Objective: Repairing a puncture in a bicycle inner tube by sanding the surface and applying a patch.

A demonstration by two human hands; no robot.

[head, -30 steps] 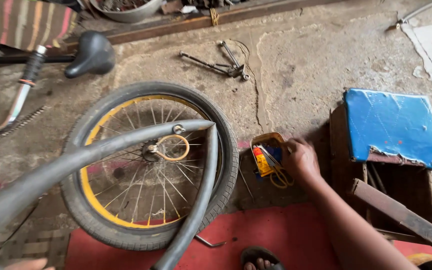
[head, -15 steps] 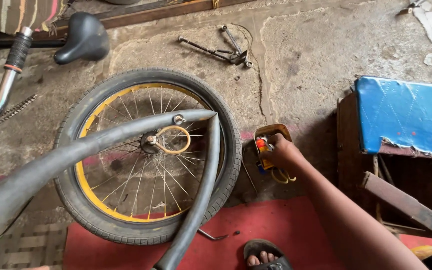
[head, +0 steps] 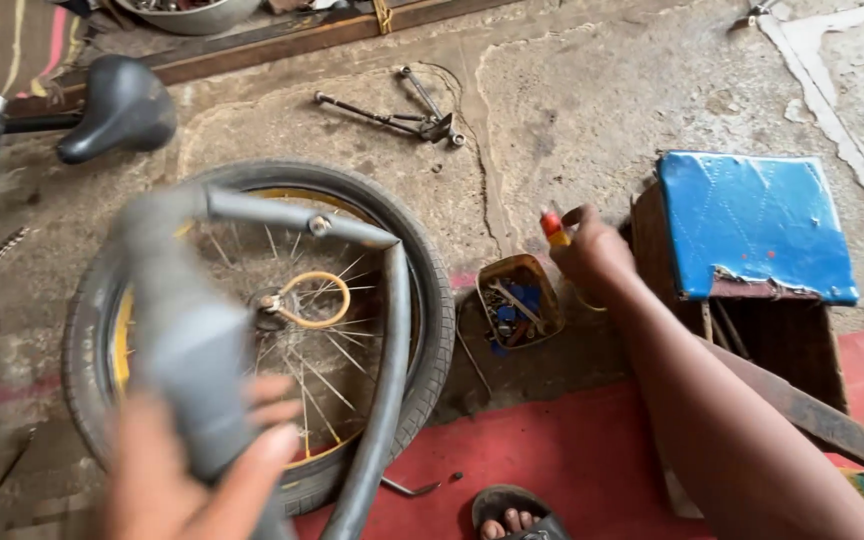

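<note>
My left hand [head: 192, 470] grips a grey inner tube [head: 252, 215] at the lower left; the tube loops over a bicycle wheel [head: 432, 300] with a black tyre and yellow rim that lies flat on the concrete. My right hand [head: 592, 255] is raised just above and right of a small tin [head: 537, 275] of small parts, and holds a small tool with a red and orange handle [head: 552, 228]. The tin sits on the floor between the wheel and a wooden box.
A wooden box with a blue padded top [head: 752, 225] stands right of my hand. Metal tools [head: 402, 110] lie on the concrete beyond the wheel. A black bicycle saddle [head: 117, 105] is at upper left. A red mat [head: 572, 450] and my sandalled foot [head: 512, 515] are below.
My right hand has lifted out of the tin with the red-handled tool. My left hand has come into view, raising the inner tube closer to the camera.
</note>
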